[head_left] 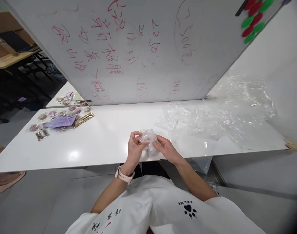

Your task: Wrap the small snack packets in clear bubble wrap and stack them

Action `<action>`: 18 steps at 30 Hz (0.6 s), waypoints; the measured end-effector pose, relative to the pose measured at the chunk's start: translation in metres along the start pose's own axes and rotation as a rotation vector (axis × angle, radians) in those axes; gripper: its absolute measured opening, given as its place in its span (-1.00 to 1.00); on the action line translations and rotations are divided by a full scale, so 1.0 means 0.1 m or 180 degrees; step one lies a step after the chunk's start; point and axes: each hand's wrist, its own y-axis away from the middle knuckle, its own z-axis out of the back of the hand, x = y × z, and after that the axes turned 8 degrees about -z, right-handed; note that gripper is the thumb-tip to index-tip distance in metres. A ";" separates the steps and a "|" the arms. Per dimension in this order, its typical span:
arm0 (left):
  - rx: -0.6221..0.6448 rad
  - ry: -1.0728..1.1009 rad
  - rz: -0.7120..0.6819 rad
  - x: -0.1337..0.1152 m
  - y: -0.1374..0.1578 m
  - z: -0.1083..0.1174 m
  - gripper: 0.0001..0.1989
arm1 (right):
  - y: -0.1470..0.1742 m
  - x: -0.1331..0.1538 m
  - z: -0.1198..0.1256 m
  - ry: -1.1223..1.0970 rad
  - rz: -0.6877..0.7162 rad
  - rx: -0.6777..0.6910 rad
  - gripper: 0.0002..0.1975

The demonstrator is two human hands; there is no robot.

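Between my two hands, just above the front edge of the white table point(109, 139), is a crumpled clear plastic bag point(149, 138). My left hand point(136, 146), with a pale pink watch on its wrist, pinches the bag's left side. On the right side, the fingers of my right hand point(166, 148) are closed on the same plastic. Whether anything lies inside the bag I cannot make out. Beyond my right hand, a heap of loose clear plastic bags point(211, 120) spreads over the table.
A whiteboard point(148, 65) with red writing stands upright along the table's back. At the left lie a purple packet point(62, 121), a gold packet point(83, 120) and several small wrapped items point(42, 116). A person's foot in a pink shoe point(9, 182) shows at the lower left.
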 end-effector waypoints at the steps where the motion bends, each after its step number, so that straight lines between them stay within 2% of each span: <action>1: 0.0168 -0.0099 -0.0042 0.02 0.02 -0.05 -0.50 | 0.07 0.02 0.07 0.0080 0.0000 -0.0097 -0.52; 5: 0.0718 -0.1010 -0.0366 0.19 0.06 -0.11 -0.65 | 0.29 0.03 0.36 0.0105 -0.0129 -0.0546 -0.60; 7: 0.0760 -0.1799 -0.0620 0.31 0.10 0.00 -0.67 | 0.37 0.03 0.55 -0.0074 -0.0232 -0.0802 -0.60; 9: 0.0627 -0.2590 -0.1033 0.43 0.14 0.20 -0.69 | 0.44 0.08 0.84 -0.0265 -0.0168 -0.1235 -0.60; 12: 0.0402 -0.3534 -0.1712 0.58 0.21 0.51 -0.76 | 0.46 0.36 1.54 -0.0445 0.0578 -0.2366 -0.64; 14: 0.0277 -0.3927 -0.2023 0.64 0.23 0.64 -0.80 | 0.38 0.67 2.14 -0.0383 0.1333 -0.3347 -0.74; 15: 0.0223 -0.4066 -0.2140 0.65 0.24 0.67 -0.81 | 0.30 0.84 2.44 -0.0272 0.1526 -0.3840 -0.82; 16: 0.0194 -0.4176 -0.2240 0.65 0.24 0.68 -0.81 | 0.21 1.00 2.74 -0.0077 0.1496 -0.4149 -0.86; 18: 0.0168 -0.4365 -0.2401 0.64 0.23 0.66 -0.82 | -0.02 1.25 3.23 0.0461 0.0743 -0.4407 -0.86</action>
